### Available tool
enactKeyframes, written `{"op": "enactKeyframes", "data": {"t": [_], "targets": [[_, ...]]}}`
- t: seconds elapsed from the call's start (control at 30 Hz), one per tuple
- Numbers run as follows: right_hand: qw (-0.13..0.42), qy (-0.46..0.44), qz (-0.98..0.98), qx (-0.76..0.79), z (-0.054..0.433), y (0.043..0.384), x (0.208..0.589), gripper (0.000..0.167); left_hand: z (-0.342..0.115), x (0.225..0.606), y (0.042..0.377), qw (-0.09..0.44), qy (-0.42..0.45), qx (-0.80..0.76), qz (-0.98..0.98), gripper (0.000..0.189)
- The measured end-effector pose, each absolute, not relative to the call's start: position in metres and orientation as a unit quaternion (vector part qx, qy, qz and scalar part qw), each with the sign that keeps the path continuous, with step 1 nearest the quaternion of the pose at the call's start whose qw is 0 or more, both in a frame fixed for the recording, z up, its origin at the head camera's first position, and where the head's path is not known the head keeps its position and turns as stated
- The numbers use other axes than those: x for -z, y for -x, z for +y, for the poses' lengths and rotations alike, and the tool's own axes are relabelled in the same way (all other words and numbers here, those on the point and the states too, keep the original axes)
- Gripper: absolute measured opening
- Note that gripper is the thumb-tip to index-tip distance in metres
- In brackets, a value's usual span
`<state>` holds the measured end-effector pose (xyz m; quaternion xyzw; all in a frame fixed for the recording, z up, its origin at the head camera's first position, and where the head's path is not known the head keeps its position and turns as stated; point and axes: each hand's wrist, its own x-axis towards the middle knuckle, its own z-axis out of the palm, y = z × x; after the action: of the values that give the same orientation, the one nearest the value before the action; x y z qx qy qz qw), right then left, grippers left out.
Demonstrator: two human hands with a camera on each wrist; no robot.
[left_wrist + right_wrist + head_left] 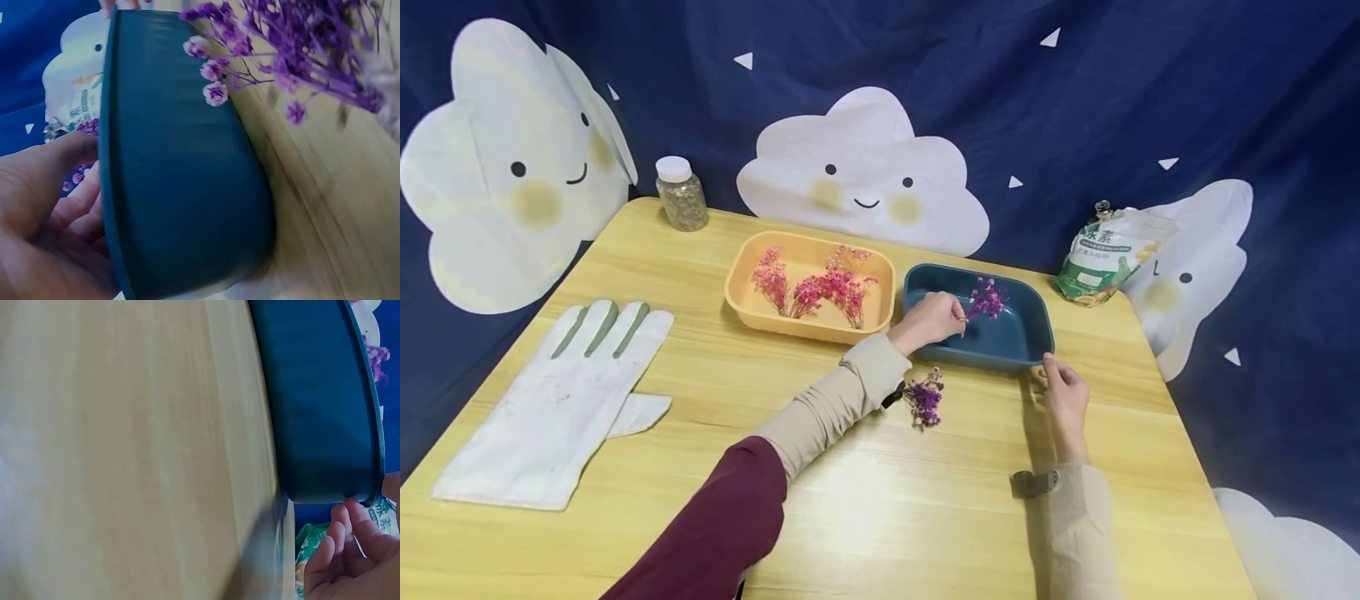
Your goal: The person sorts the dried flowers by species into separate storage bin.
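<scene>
Over the dark blue basin, my left hand pinches a sprig of small purple dried flowers by its stem. In the left wrist view the basin's side wall partly hides the fingers and that sprig. My right hand pinches the basin's near right corner, thumb above the rim and fingertips under it, as the right wrist view shows. A second purple flower sprig lies on the table before the basin, just beside my left sleeve.
Left of the blue basin stands a yellow basin holding several pink flower sprigs. White gloves lie on the table's left side. A white-lidded jar is at the back left, a green and white bag at the back right.
</scene>
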<state>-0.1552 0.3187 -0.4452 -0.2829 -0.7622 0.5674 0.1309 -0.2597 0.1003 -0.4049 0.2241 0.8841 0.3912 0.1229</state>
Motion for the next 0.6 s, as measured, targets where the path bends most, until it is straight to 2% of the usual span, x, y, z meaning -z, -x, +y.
{"op": "enactKeyframes", "data": {"t": [0.17, 0.33, 0.5, 0.6], "targets": [[0.125, 0.283, -0.762, -0.57, 0.321, 0.156, 0.446, 0.049, 0.108, 0.407, 0.262, 0.167, -0.195, -0.3, 0.919, 0.028], [0.13, 0.283, -0.765, -0.564, 0.321, 0.156, 0.446, 0.04, 0.111, 0.408, 0.26, 0.194, -0.178, -0.244, 0.933, 0.028], [0.123, 0.284, -0.769, -0.56, 0.321, 0.156, 0.446, 0.046, 0.106, 0.403, 0.259, 0.182, -0.194, -0.269, 0.926, 0.038], [0.114, 0.282, -0.774, -0.555, 0.321, 0.156, 0.446, 0.051, 0.095, 0.397, 0.255, 0.146, -0.222, -0.312, 0.912, 0.028]]}}
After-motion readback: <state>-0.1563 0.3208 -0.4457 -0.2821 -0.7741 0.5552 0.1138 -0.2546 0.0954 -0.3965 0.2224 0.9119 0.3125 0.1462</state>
